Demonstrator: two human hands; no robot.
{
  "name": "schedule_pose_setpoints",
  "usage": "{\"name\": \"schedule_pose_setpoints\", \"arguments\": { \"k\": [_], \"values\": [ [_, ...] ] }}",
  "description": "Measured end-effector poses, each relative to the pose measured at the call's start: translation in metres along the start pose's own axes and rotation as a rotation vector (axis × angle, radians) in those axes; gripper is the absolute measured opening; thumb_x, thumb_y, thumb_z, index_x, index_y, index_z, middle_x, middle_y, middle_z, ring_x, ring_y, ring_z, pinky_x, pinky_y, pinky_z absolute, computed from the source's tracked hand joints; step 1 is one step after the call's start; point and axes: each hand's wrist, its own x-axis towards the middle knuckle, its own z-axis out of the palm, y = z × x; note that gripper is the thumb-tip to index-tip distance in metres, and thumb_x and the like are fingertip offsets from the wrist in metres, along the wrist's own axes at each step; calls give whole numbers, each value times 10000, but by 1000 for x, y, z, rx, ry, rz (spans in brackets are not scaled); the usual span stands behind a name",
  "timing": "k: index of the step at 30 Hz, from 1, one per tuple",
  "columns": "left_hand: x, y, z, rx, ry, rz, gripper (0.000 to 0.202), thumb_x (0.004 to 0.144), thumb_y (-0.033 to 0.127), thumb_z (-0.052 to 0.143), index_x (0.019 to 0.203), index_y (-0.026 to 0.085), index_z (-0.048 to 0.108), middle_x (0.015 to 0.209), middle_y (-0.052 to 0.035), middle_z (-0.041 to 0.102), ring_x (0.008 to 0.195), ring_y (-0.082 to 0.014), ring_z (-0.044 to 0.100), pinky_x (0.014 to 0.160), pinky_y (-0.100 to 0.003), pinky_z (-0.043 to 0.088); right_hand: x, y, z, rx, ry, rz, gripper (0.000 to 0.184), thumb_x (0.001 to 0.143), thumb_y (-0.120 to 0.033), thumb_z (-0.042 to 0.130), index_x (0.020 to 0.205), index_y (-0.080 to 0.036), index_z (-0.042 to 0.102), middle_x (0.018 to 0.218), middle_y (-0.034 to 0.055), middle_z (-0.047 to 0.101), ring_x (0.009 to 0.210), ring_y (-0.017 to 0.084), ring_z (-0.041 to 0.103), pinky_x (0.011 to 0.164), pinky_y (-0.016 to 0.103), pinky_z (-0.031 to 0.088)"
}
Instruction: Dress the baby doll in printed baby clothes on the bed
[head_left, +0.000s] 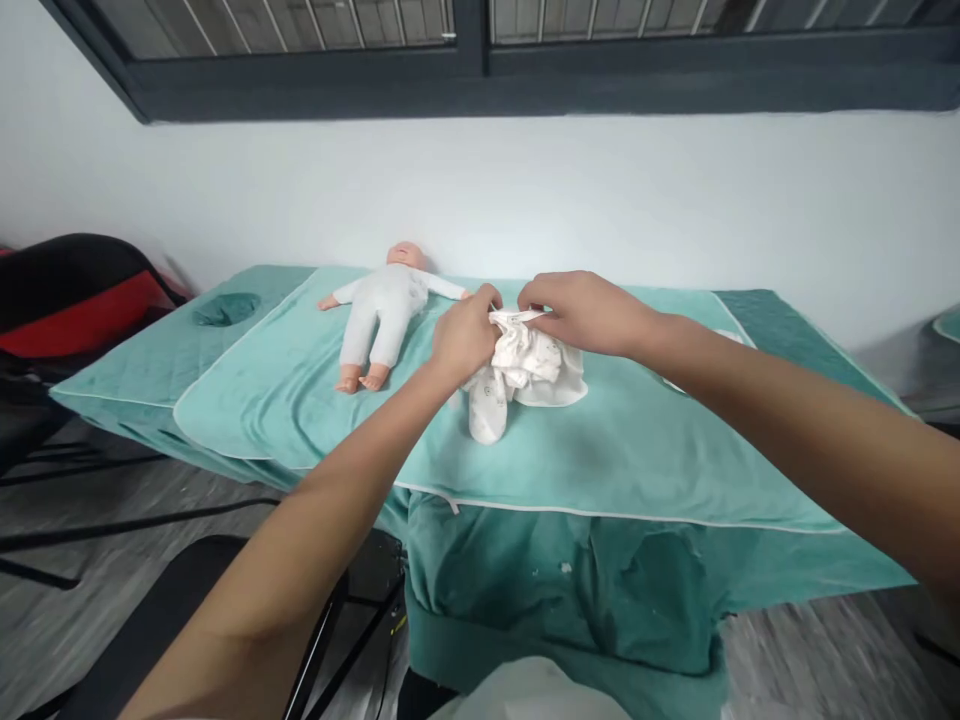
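Both hands grip a small white baby garment with a faint print, bunched up just above the green-covered bed. My left hand is closed on the left end of its top edge. Pinching the right end of that edge is my right hand, so the edge is stretched between them. A sleeve or leg of the garment hangs down at its lower left. To the left, a baby doll in a white bodysuit lies on its back, its feet toward me. One doll arm reaches close to my left hand.
A light green sheet with white piping covers the bed, which has a face hole at its left end. Something white lies partly behind my right forearm. Chairs stand at the left; a white wall rises behind.
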Motion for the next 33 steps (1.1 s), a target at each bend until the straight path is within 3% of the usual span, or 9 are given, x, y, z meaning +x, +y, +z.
{"name": "schedule_pose_setpoints", "arguments": {
  "k": [5, 9, 11, 14, 19, 22, 24, 27, 33],
  "values": [
    [-2, 20, -8, -102, 201, -14, 158, 879, 208, 605, 1011, 248, 529, 918, -45, 665, 995, -265, 632, 914, -376, 445, -24, 5, -12, -15, -161, 334, 278, 822, -300, 646, 1089, -225, 624, 1044, 86, 715, 827, 249, 639, 673, 325, 426],
    [-4, 26, -4, -377, 253, -30, 140, 956, 188, 523, 1092, 204, 495, 1009, -35, 629, 1017, -192, 637, 976, -364, 453, -36, 7, 5, 182, -253, 450, 411, 832, -305, 616, 1217, -165, 578, 1076, 126, 733, 797, 246, 663, 685, 333, 504],
    [-7, 25, -1, -478, 231, 5, 196, 996, 191, 468, 1192, 201, 473, 1116, -45, 609, 1081, -183, 634, 1024, -385, 457, -38, 4, 21, 375, -214, 373, 419, 827, -295, 627, 1228, -179, 594, 1148, 111, 737, 891, 257, 681, 804, 369, 551],
    [-16, 22, -1, -542, 136, 140, 348, 1018, 220, 447, 1366, 230, 431, 1288, -63, 564, 1229, -203, 596, 1102, -432, 448, -36, -1, 48, 683, -62, 276, 340, 820, -308, 666, 1142, -197, 665, 1229, 92, 727, 1112, 297, 650, 1019, 443, 511],
    [-43, 8, -5, -285, -43, 267, 745, 836, 380, 772, 1498, 294, 443, 1492, -93, 399, 1487, -318, 365, 1243, -517, 336, -19, -17, 77, 1360, 139, 302, 453, 777, -472, 762, 1131, -208, 660, 1122, 96, 750, 1097, 291, 666, 982, 456, 555],
    [-56, -15, -1, -156, -34, 318, 995, 757, 464, 842, 1578, 282, 310, 1583, -139, 272, 1529, -354, 291, 1243, -524, 348, -2, -35, 79, 1553, 206, 273, 372, 807, -457, 746, 1085, -226, 656, 1128, 79, 743, 1122, 266, 656, 987, 441, 565],
    [-62, -34, 3, -91, 70, 348, 935, 808, 479, 795, 1567, 235, 305, 1567, -170, 312, 1498, -337, 354, 1223, -510, 379, 8, -48, 79, 1583, 186, 223, 330, 816, -426, 746, 1062, -226, 655, 1136, 73, 738, 1143, 262, 645, 996, 435, 563],
    [-70, -64, 3, 12, 234, 371, 639, 929, 448, 657, 1468, 189, 432, 1440, -165, 487, 1356, -275, 523, 1136, -451, 469, 18, -60, 86, 1487, 63, 188, 382, 795, -395, 771, 1099, -198, 651, 1188, 87, 720, 1171, 278, 635, 1037, 450, 537],
    [-97, -120, -24, 149, 361, 259, 274, 961, 319, 563, 1178, 174, 648, 1169, -89, 678, 1096, -207, 664, 970, -362, 539, 14, -49, 128, 948, -125, 12, 563, 878, -312, 650, 1400, -158, 505, 1412, 144, 612, 1306, 284, 588, 1142, 497, 455]
  ]
}}
